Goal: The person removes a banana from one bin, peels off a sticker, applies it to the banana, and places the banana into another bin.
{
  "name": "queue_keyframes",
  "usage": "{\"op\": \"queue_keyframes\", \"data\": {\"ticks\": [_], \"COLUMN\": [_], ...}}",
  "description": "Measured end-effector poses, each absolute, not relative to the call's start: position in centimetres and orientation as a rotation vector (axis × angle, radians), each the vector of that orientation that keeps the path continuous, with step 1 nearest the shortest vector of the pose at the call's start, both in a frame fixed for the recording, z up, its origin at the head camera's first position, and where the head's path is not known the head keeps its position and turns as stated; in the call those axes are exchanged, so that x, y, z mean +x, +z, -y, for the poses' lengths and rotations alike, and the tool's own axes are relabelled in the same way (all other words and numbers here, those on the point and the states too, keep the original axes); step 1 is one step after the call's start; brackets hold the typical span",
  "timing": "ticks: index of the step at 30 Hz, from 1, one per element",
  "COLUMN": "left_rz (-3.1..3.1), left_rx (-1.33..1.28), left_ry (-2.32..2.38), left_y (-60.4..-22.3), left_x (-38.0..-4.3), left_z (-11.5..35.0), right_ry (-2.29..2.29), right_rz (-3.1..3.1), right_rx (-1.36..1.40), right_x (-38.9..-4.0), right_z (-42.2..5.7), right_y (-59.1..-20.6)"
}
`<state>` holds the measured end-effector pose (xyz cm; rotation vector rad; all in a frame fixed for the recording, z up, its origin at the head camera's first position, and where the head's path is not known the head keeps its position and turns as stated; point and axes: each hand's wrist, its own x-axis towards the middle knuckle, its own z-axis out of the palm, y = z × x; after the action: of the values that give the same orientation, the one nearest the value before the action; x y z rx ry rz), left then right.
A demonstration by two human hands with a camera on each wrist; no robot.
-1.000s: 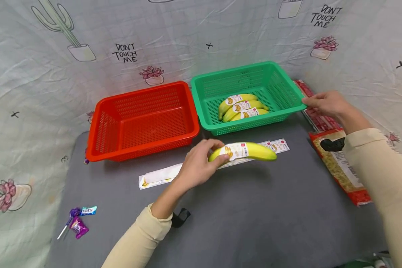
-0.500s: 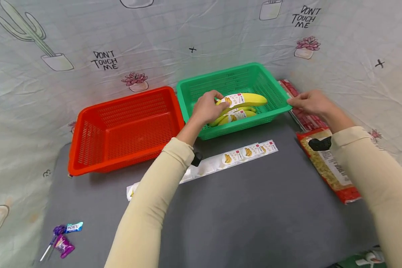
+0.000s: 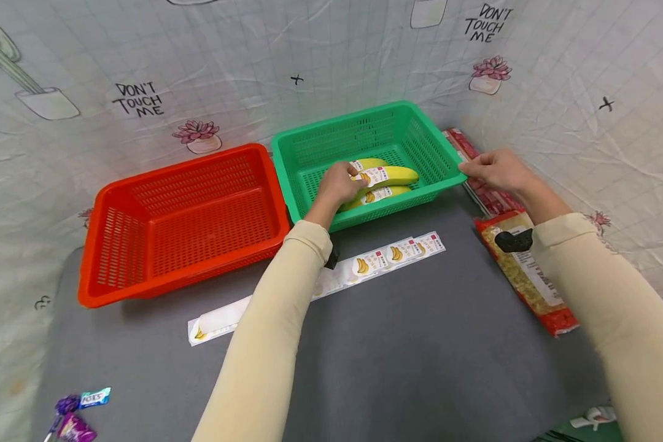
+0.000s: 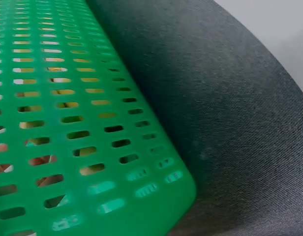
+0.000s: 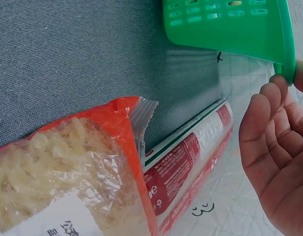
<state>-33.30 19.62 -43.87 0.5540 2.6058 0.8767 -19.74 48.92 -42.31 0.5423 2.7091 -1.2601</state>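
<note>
My left hand (image 3: 338, 184) is inside the green basket (image 3: 359, 218), gripping a labelled banana (image 3: 400, 176) by its left end. This banana lies over other bananas; one labelled banana (image 3: 389, 191) shows in front and another (image 3: 370, 163) behind. In the left wrist view the basket wall (image 4: 92, 142) hides the hand, and bits of yellow show through its slots. At the basket's right front corner, my right hand (image 3: 500, 170) pinches the rim between thumb and fingers, as the right wrist view shows at the rim (image 5: 287, 49).
A red basket (image 3: 143, 285) stands left of the green one. Banana label strips (image 3: 383, 261) lie in front. To the right are a pasta bag (image 3: 522, 270) and a red package (image 3: 483, 190). Sweets (image 3: 74, 423) and a small wrapped candy (image 3: 95, 398) lie front left.
My left hand has carried the banana from above the label strips into the green basket and lowered it onto the others. My right hand keeps its hold on the rim; the head view has shifted.
</note>
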Motion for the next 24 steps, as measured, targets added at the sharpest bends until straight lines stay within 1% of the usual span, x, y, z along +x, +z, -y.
{"op": "queue_keyframes", "data": {"ticks": [7,15,21,24], "left_rz": [-2.622,-2.64,-2.654,-2.709], "left_rx": [0.539,0.453,0.525,0.609], "left_ry": [0.893,0.886,0.859,0.894], "left_y": [-44.5,-44.5,-44.2,-43.9], "left_x": [-33.3,-33.4,-33.1,-32.8], "left_z": [-19.7,-17.9,-17.7,-17.2], "right_ry": [-1.248,-1.214,-1.142,-1.12], "right_rz": [-2.726,-2.719,-2.765,-2.824], "right_rx": [0.554,0.472,0.502,0.548], "right_x": [-19.2,-21.5,-20.8,-20.0], "right_z": [-49.0,-48.2,-49.1,-49.7], "right_y": [-42.1,-42.5,-42.7,-42.9]}}
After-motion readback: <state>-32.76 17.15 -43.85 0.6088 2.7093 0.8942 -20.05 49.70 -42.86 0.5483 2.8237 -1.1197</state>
